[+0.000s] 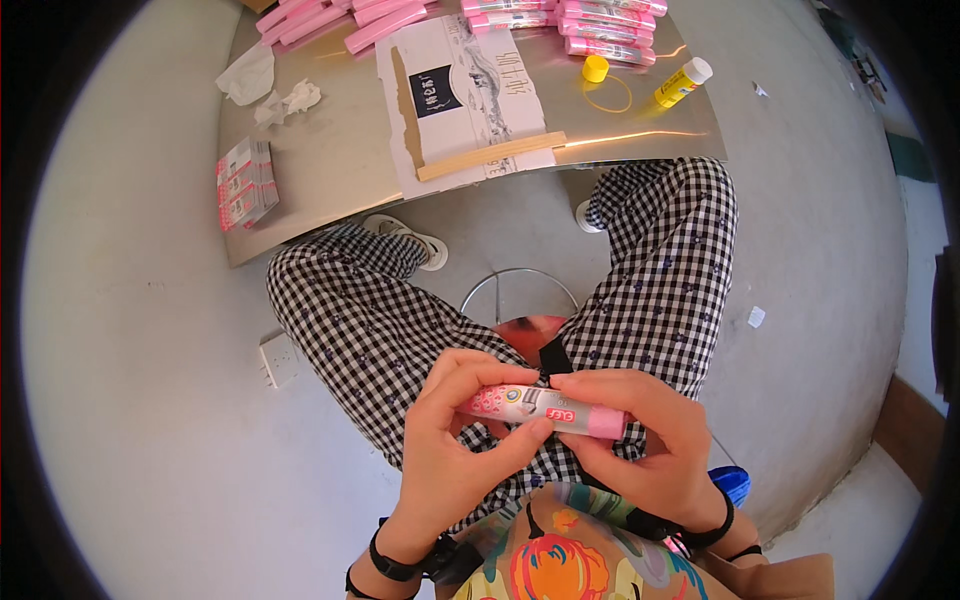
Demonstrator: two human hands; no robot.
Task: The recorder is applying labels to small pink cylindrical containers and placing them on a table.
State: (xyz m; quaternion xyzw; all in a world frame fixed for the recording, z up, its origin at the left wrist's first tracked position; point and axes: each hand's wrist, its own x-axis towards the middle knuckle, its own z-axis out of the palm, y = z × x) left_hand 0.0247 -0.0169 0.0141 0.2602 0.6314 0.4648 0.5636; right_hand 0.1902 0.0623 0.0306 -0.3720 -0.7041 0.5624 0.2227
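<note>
Above my lap I hold a pink tube (pixel 540 405) roughly level, with a printed silver and pink label around it. My left hand (pixel 455 435) is closed on the left part, thumb along the label's lower edge. My right hand (pixel 655 430) grips the pink right end between thumb and fingers. The fingers partly cover the tube's left end and upper edge. On the metal table (pixel 330 165) ahead, several labelled tubes (pixel 608 48) are stacked at the far right. Plain pink tubes (pixel 385 27) lie at the far left, and stacked labels (pixel 245 188) sit at the left edge.
A printed white cardboard sheet (pixel 430 140) lies mid-table, with a wooden strip (pixel 490 157) across its near edge. To the right are a yellow glue stick (pixel 678 88), a yellow cap (pixel 595 68) and a rubber band (pixel 630 103). Crumpled tissue (pixel 290 103) lies at left.
</note>
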